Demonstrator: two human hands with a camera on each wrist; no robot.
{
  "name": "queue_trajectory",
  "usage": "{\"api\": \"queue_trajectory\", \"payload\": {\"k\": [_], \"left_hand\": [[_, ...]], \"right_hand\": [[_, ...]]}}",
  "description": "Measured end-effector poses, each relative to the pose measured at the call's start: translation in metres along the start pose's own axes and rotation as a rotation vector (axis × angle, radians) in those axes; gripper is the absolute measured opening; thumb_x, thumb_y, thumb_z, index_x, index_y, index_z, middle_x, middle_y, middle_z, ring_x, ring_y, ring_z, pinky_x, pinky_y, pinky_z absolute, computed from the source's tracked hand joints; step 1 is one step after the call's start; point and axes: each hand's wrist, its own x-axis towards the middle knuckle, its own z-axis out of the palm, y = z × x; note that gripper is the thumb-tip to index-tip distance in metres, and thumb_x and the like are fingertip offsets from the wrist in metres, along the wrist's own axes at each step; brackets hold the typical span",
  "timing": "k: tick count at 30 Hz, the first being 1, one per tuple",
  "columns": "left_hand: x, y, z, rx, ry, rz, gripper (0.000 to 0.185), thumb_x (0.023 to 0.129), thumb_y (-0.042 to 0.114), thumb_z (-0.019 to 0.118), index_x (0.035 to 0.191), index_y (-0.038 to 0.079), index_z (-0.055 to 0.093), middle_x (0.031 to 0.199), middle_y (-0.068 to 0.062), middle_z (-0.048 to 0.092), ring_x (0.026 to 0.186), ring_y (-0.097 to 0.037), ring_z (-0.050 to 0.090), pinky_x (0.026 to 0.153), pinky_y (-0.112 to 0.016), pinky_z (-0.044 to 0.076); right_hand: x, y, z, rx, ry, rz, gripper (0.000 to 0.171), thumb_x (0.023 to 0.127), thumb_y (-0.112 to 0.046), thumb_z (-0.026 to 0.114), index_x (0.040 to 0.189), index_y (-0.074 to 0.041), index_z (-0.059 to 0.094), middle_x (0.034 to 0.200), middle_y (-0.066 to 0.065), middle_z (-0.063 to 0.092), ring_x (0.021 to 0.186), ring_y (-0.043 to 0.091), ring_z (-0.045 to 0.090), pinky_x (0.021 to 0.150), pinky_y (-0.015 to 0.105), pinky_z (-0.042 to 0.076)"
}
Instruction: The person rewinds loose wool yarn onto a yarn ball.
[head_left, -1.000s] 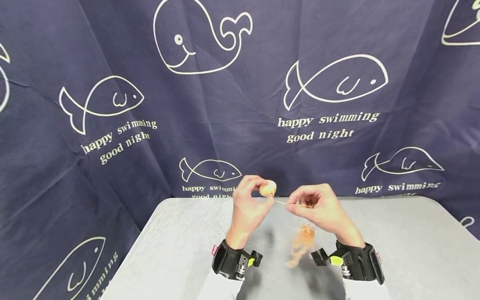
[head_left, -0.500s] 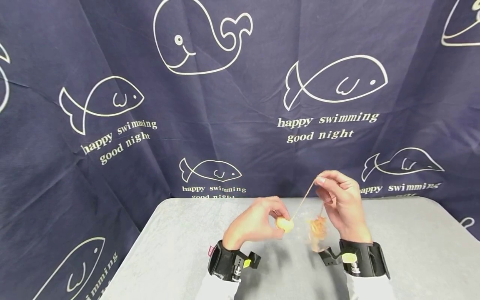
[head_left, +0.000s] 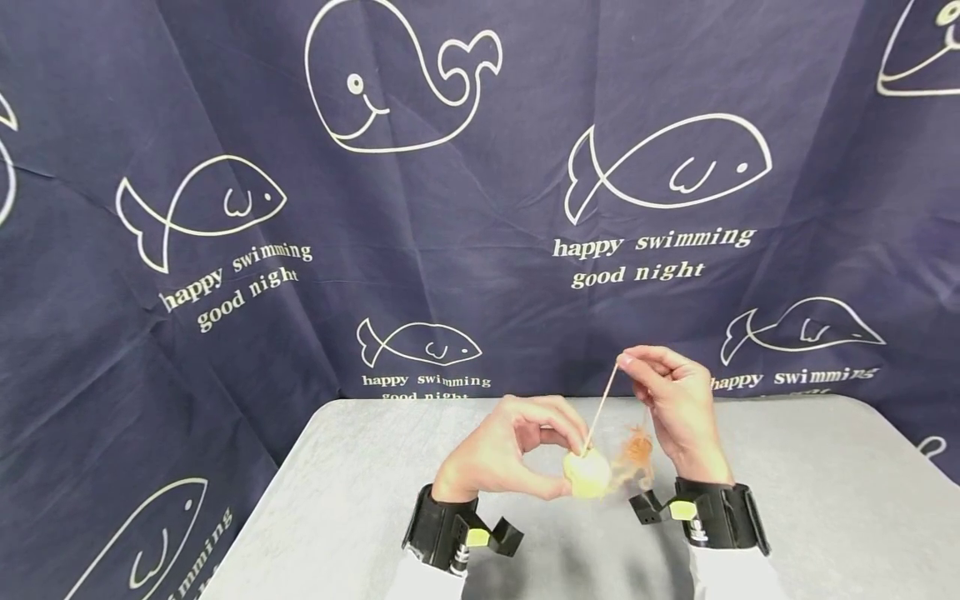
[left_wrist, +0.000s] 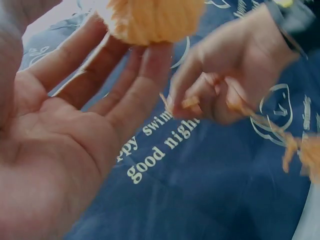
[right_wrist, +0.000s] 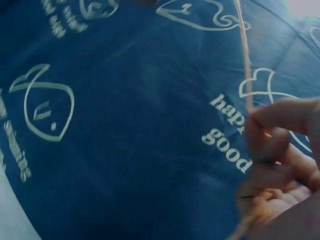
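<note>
My left hand point(head_left: 491, 458) holds a small ball of pale orange yarn point(head_left: 588, 475) between thumb and fingertips over the table. In the left wrist view, wound strands show across the yarn ball point(left_wrist: 155, 20), and its top is cut off by the frame. A taut strand point(head_left: 602, 407) runs from the ball up to my right hand point(head_left: 678, 408), which pinches it between thumb and index finger. Below the right hand dangles a loose tangle of orange yarn point(head_left: 637, 450), blurred. More yarn point(right_wrist: 260, 210) passes through the right hand's curled lower fingers in the right wrist view.
A light grey table point(head_left: 345, 500) lies beneath both hands. Behind it hangs a dark blue cloth point(head_left: 465, 217) printed with white fish, a whale and lettering. Black straps with cameras sit on the left wrist point(head_left: 442, 525) and right wrist point(head_left: 720, 512).
The ball has come down and to the right in the left hand. My right hand has risen and moved right, and the strand between the hands is longer. The tangle has swung along.
</note>
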Motion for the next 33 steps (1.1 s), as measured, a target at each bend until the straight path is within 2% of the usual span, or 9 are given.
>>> {"api": "queue_trajectory", "payload": {"k": [4,9,12,18,22,25,27,30,33], "left_hand": [[0.001,0.002,-0.003,-0.085,0.098,0.126,0.032,0.069,-0.024,0.072,0.097,-0.019,0.058,0.104,-0.021,0.059,0.103,-0.024,0.058,0.095,-0.046,0.057],[0.004,-0.003,-0.006,-0.16,0.348,0.283,0.033,0.071,-0.016,0.075,0.1,0.001,0.07,0.109,-0.005,0.064,0.103,-0.018,0.062,0.089,-0.027,0.056],[0.006,-0.006,-0.008,-0.157,0.546,0.339,0.04,0.073,-0.013,0.074,0.103,0.012,0.075,0.108,-0.003,0.066,0.101,-0.017,0.066,0.089,-0.026,0.056],[0.01,-0.006,-0.008,-0.189,0.918,0.321,0.046,0.07,-0.022,0.065,0.1,0.01,0.075,0.102,-0.005,0.071,0.096,-0.016,0.07,0.081,-0.026,0.06],[0.011,-0.012,-0.01,-0.067,1.09,0.296,0.038,0.07,-0.024,0.07,0.098,0.0,0.073,0.098,-0.007,0.072,0.091,-0.017,0.07,0.08,-0.028,0.06],[0.009,-0.02,-0.013,0.122,1.132,0.291,0.034,0.068,-0.024,0.074,0.099,-0.011,0.069,0.103,-0.012,0.067,0.093,-0.019,0.068,0.085,-0.031,0.06],[0.007,-0.024,-0.014,0.259,1.109,0.291,0.034,0.067,-0.024,0.075,0.099,-0.015,0.067,0.105,-0.017,0.063,0.096,-0.022,0.066,0.088,-0.034,0.06],[0.004,-0.03,-0.016,0.438,1.015,0.279,0.033,0.067,-0.022,0.075,0.098,-0.013,0.068,0.105,-0.022,0.061,0.099,-0.028,0.064,0.087,-0.034,0.06],[0.002,-0.034,-0.016,0.575,0.866,0.238,0.032,0.067,-0.02,0.074,0.097,-0.007,0.07,0.102,-0.02,0.063,0.096,-0.03,0.064,0.083,-0.034,0.061]], "right_hand": [[0.001,0.005,-0.003,-0.317,-0.156,0.012,0.006,0.088,0.002,0.075,0.092,0.005,0.074,0.076,-0.002,0.071,0.054,0.005,0.049,0.046,0.017,0.038],[-0.001,0.007,-0.004,-0.581,-0.371,-0.032,0.007,0.086,-0.004,0.079,0.09,0.0,0.075,0.073,-0.002,0.067,0.053,0.006,0.048,0.043,0.023,0.04],[-0.002,0.006,-0.003,-0.642,-0.488,-0.068,0.006,0.084,-0.004,0.08,0.088,-0.006,0.075,0.067,-0.003,0.062,0.052,0.005,0.047,0.043,0.023,0.039],[-0.006,0.001,0.002,-0.673,-0.61,-0.107,0.009,0.082,-0.006,0.081,0.084,-0.013,0.075,0.061,-0.006,0.053,0.051,0.004,0.044,0.044,0.023,0.037],[-0.01,-0.005,0.007,-0.661,-0.653,-0.137,0.016,0.081,-0.003,0.08,0.083,-0.018,0.075,0.061,-0.007,0.055,0.05,0.004,0.044,0.042,0.023,0.037],[-0.014,-0.01,0.01,-0.633,-0.673,-0.174,0.021,0.079,0.001,0.08,0.082,-0.018,0.074,0.06,-0.007,0.056,0.049,0.004,0.045,0.04,0.022,0.037],[-0.015,-0.013,0.012,-0.604,-0.675,-0.198,0.022,0.079,0.003,0.079,0.083,-0.018,0.074,0.061,-0.006,0.057,0.049,0.004,0.045,0.04,0.023,0.037],[-0.017,-0.017,0.012,-0.55,-0.659,-0.226,0.025,0.079,0.006,0.079,0.084,-0.018,0.074,0.061,-0.003,0.056,0.049,0.006,0.044,0.038,0.023,0.036],[-0.018,-0.022,0.011,-0.492,-0.62,-0.231,0.026,0.079,0.01,0.077,0.085,-0.016,0.074,0.061,0.0,0.055,0.049,0.009,0.044,0.038,0.025,0.035]]}}
